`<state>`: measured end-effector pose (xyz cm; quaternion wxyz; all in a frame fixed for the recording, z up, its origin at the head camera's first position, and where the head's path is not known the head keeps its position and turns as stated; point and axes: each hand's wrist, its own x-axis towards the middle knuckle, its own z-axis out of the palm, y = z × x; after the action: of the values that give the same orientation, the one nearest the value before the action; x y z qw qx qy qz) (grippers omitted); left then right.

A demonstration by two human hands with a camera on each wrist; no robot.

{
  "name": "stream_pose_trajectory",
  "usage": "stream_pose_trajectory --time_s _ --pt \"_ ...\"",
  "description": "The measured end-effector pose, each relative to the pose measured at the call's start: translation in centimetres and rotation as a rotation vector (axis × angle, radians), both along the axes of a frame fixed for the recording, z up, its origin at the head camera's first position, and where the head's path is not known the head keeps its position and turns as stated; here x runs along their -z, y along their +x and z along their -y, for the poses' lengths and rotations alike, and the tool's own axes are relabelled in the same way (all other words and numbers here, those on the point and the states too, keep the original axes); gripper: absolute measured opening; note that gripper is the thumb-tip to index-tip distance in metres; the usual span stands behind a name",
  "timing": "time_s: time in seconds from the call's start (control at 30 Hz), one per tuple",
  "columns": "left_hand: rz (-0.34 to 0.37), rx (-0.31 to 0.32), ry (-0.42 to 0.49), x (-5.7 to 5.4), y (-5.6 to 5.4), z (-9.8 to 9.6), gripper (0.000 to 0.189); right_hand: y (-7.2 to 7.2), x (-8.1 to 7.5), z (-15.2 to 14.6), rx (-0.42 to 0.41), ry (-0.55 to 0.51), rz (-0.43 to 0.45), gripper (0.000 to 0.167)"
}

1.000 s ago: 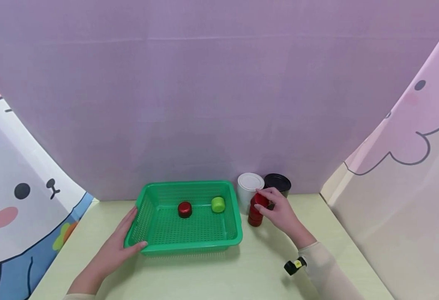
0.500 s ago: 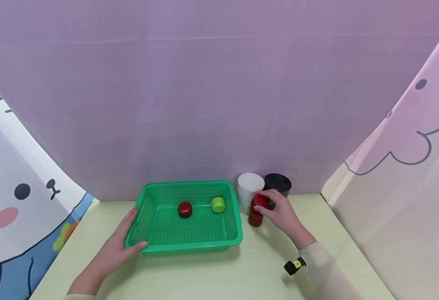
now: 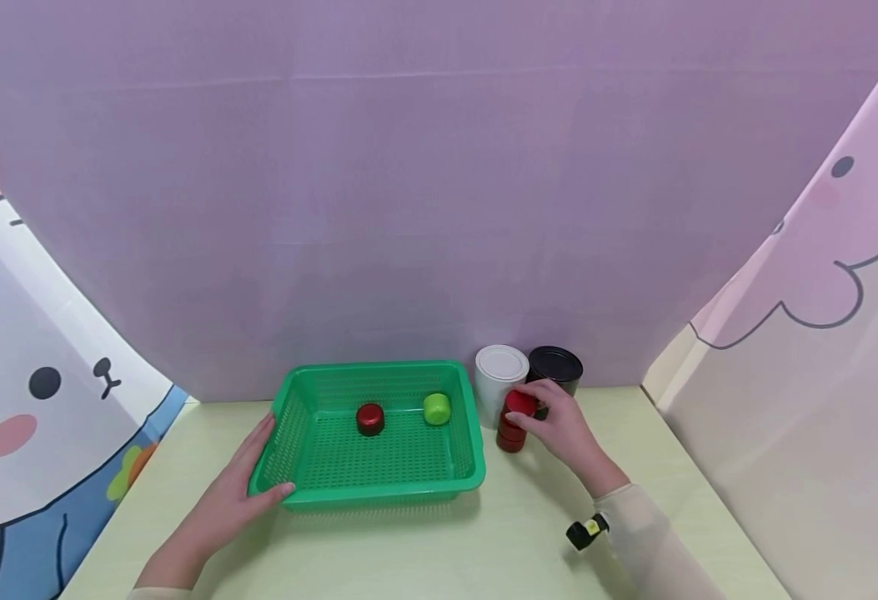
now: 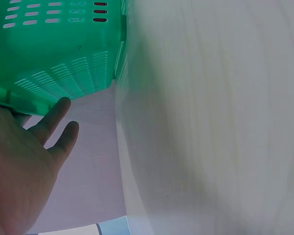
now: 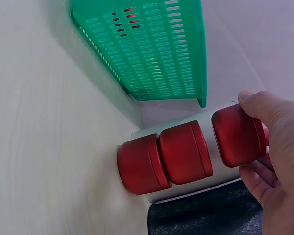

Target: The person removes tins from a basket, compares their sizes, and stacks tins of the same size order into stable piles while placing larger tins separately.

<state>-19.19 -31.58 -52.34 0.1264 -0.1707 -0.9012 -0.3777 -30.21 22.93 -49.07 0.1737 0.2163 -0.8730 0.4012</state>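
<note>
In the head view my right hand (image 3: 562, 427) pinches a small round red tin (image 5: 237, 137) between thumb and fingers. The right wrist view shows it over a stack of two similar tins, an upper red tin (image 5: 186, 152) and a lower red tin (image 5: 143, 164), with a narrow gap between. My left hand (image 3: 221, 504) lies at the left side of a green plastic basket (image 3: 386, 492), its extended fingers along the outer wall and its thumb at the front corner. Inside the basket are a dark red tin (image 3: 369, 419) and a lime green tin (image 3: 436, 409).
Close behind the red tins stand a white canister (image 3: 502, 364) and a black canister (image 3: 555, 365), both lidded. A purple cloth backdrop (image 3: 408, 208) rises behind the pale table (image 3: 378, 558). Printed cloth panels flank both sides.
The thumb and fingertips of my right hand have drawn slightly closer around the top red tin. My left hand and the basket have stayed in place.
</note>
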Motion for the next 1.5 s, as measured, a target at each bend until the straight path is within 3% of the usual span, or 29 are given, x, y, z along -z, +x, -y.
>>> stream_pose_trajectory --time_s 0.33,0.67,1.5 --pt "0.060 -0.021 -0.001 0.1 -0.3 0.1 0.107 -0.2 0.4 0.3 0.038 0.029 0.040 0.050" --pt "0.015 -0.004 0.009 -0.4 0.0 -0.1 0.107 -0.4 0.6 0.5 0.048 0.001 0.016 0.046" --pt "-0.004 0.002 0.013 -0.3 0.2 -0.2 0.107 -0.5 1.1 0.4 0.057 -0.004 -0.020 0.048"
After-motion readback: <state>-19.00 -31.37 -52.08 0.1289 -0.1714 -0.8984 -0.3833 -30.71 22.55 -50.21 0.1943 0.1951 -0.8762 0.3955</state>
